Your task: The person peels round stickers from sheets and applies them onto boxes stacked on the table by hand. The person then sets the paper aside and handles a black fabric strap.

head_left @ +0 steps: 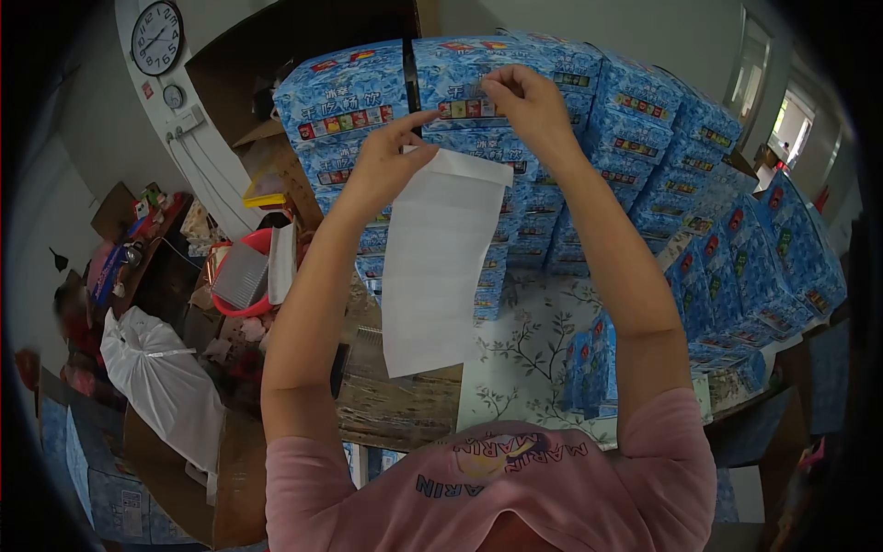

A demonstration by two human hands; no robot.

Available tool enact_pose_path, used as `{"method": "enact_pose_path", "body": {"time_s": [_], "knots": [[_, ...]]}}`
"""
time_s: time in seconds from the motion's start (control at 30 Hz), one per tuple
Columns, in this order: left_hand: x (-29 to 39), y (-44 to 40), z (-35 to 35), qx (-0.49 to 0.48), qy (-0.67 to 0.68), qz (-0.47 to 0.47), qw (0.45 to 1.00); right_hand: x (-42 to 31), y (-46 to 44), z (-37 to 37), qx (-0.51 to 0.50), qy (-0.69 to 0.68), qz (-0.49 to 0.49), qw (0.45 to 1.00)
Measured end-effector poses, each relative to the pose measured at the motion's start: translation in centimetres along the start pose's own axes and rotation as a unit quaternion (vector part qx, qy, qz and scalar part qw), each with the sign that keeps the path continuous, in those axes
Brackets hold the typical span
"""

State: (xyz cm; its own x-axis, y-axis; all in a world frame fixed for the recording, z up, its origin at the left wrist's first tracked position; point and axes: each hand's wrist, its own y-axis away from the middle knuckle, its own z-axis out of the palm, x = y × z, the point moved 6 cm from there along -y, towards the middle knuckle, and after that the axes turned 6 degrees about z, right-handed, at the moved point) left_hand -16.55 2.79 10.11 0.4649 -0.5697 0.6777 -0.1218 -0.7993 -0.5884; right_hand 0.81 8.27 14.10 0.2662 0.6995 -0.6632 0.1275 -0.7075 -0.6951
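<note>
My left hand (388, 167) holds a long white paper sheet (440, 267) by its upper left corner. The sheet hangs down in front of the stacked boxes, its top edge folded over. The left index finger points towards the front of a blue printed box (501, 69). My right hand (529, 106) is raised at that box's front face, thumb and index finger pinched together. Whatever lies between those fingertips, if anything, is too small to make out. Another blue box (340, 92) stands to the left, with a narrow dark gap between the two.
More blue boxes (635, 120) are stacked to the right, with a further row (777, 244) at far right. A floral-patterned table surface (524, 354) lies below. At left are a red basin (225, 304), a white plastic bag (166, 377) and an open cardboard box (239, 478).
</note>
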Motion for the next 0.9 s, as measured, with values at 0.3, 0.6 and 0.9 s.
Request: {"method": "enact_pose_path", "body": {"time_s": [0.3, 0.6, 0.9], "knots": [[-1.1, 0.3, 2.7, -0.073, -0.031, 0.041, 0.996, 3.0, 2.3, -0.6, -0.051, -0.117, 0.126, 0.984], [-2.6, -0.1, 4.2, -0.086, -0.008, 0.025, 0.996, 4.0, 4.5, 0.7, 0.11, 0.161, 0.015, 0.981], [-1.6, 1.0, 3.6, -0.058, 0.029, 0.028, 0.998, 1.0, 5.3, 0.5, 0.039, 0.341, -0.072, 0.936]]}}
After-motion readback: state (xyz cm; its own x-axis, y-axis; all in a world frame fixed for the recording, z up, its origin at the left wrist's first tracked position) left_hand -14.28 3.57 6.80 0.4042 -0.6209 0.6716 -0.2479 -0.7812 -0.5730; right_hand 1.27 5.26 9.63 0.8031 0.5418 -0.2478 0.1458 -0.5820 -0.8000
